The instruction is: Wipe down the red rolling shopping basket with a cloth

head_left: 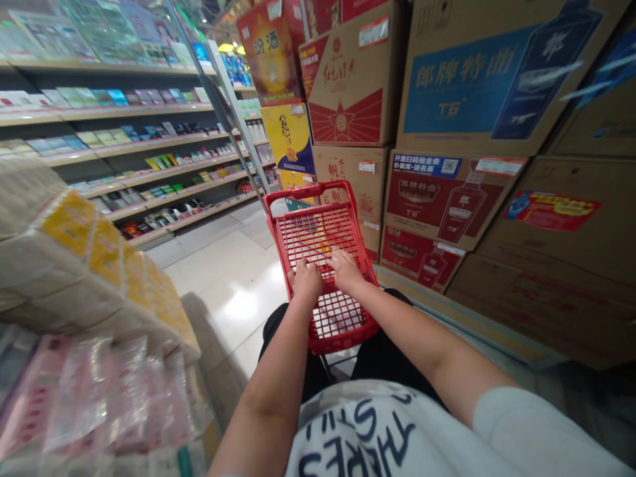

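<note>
A red plastic shopping cart [342, 341] with lattice basket sides stands right in front of my body, between my legs and the aisle. My left hand [305, 281] has its fingers curled over the cart's red crossbar. Beside it, my right hand [346, 269] rests on the same bar, a little farther forward, with its fingers bent over it. The bar itself is mostly hidden under both hands. Through the lattice, a yellow patch shows dimly, and I cannot make out what it is.
Stacked liquor cartons [342, 93] rise along the right, close to the cart. Shelves [144, 175] with small boxes and bottles line the back left. At near left are yellow-and-white packs [119, 252] and pink plastic-wrapped packs [99, 397]. Pale floor tiles [223, 265] run between.
</note>
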Demonstrator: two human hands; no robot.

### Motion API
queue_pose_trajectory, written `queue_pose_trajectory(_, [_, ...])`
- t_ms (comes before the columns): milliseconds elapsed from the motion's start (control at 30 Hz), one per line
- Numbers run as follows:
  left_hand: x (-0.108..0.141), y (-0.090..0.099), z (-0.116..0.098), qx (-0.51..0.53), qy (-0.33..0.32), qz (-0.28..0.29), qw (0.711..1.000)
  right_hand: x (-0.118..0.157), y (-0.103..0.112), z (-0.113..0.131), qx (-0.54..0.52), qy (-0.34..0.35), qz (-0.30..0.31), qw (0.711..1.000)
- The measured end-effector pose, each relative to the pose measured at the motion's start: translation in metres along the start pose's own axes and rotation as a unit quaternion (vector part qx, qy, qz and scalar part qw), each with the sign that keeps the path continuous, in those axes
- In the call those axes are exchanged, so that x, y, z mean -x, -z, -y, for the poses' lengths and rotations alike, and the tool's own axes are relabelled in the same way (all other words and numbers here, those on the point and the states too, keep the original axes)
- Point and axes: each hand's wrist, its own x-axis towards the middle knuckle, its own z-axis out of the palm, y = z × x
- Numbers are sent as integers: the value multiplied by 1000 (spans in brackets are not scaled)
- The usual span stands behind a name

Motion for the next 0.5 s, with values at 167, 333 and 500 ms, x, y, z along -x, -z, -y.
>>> queue_pose_trajectory(167, [1,-1,0,-4,-10,-2,1000,-5,-2,0,4,-9,-38,999])
queue_pose_trajectory(333, [3,-1,1,1,-11,-4,1000,-1,-4,8,-2,97,43,994])
queue_pose_trajectory(500, [6,-4,3,24,-9,-20,999,6,1,4,6,12,-38,999])
